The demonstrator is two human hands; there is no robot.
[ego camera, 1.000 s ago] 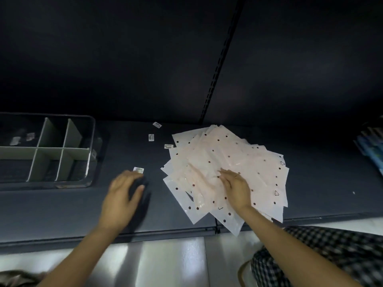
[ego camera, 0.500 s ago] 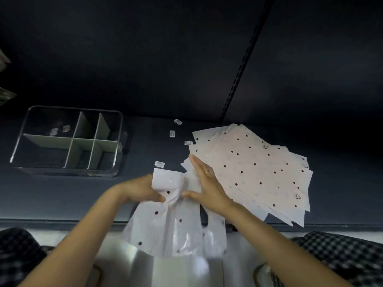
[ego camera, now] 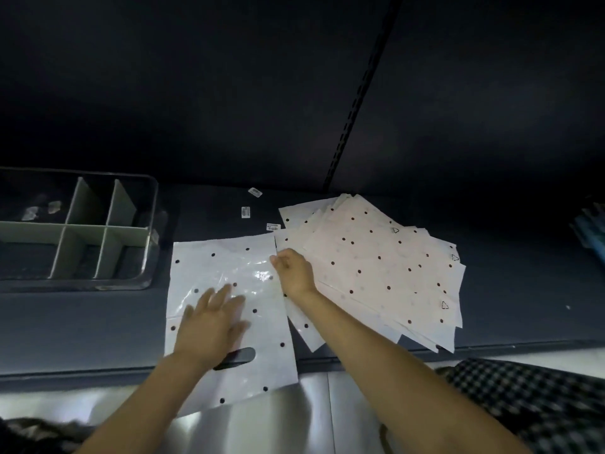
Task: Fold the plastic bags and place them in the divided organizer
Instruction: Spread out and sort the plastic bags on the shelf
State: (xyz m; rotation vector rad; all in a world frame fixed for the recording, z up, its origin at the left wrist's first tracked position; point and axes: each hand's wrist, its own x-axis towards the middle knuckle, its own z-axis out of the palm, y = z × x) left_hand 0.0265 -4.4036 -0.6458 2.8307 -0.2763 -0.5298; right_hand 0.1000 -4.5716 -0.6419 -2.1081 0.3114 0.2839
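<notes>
One white plastic bag with dark dots (ego camera: 229, 267) lies spread flat on the dark shelf, its handle cut-out toward me and its near end hanging over the shelf edge. My left hand (ego camera: 209, 326) presses flat on the bag's middle with fingers spread. My right hand (ego camera: 293, 273) pinches the bag's right edge near the top corner. A fanned pile of several similar dotted bags (ego camera: 386, 270) lies just to the right. The clear divided organizer (ego camera: 144, 270) with grey partitions stands at the left.
Three small label stickers (ego camera: 246, 212) lie on the shelf behind the bag. A slotted upright (ego camera: 357, 106) runs up the dark back wall. Blue items (ego camera: 592, 231) sit at the far right edge. Checked fabric (ego camera: 523, 404) shows at lower right.
The bag, held crumpled in both hands in front of the shelf half a second ago, now lies spread flat on the shelf. My left hand moved onto its middle; my right went to its right edge.
</notes>
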